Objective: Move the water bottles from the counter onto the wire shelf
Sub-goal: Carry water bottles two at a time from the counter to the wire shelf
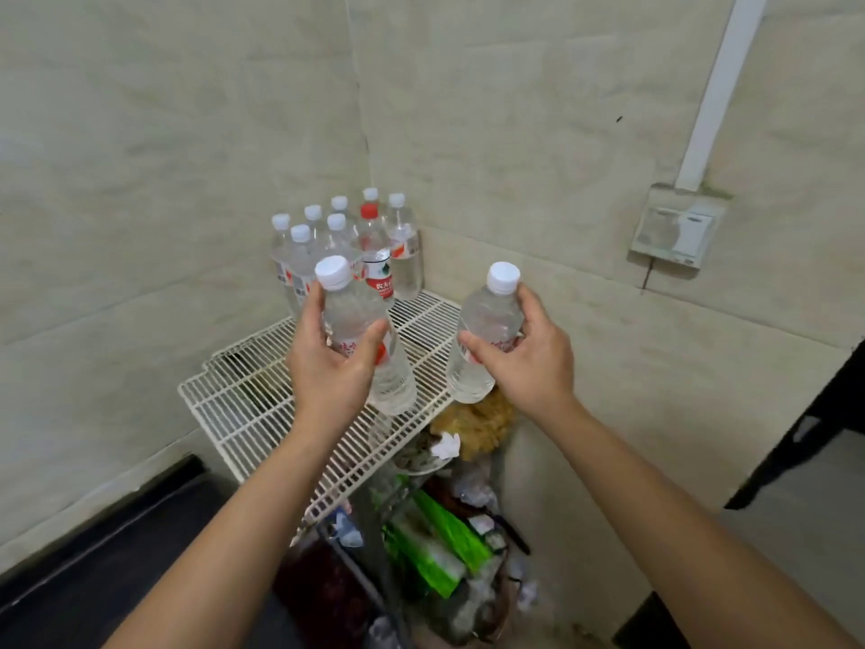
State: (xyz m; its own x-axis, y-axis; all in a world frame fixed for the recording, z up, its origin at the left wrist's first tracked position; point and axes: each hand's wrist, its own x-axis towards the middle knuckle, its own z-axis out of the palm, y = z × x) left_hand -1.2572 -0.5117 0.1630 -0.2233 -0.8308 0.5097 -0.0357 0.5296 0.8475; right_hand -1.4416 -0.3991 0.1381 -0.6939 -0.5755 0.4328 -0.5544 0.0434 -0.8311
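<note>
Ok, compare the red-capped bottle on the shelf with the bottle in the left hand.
Cap: the red-capped bottle has a red cap; the left-hand bottle has a white one.
Pose: the red-capped bottle stands upright on the wire shelf among other bottles; the left-hand bottle is tilted, gripped by the left hand.
Both are clear, capped plastic.

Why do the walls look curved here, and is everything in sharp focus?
Head view: the wide lens bows the wall lines, and the white pipe leans. Head view: the light is soft and even, with no hard shadows on the wire shelf. Head view: the left-hand bottle and right-hand bottle look fairly sharp, while the clutter below the shelf is dim and smeared.
</note>
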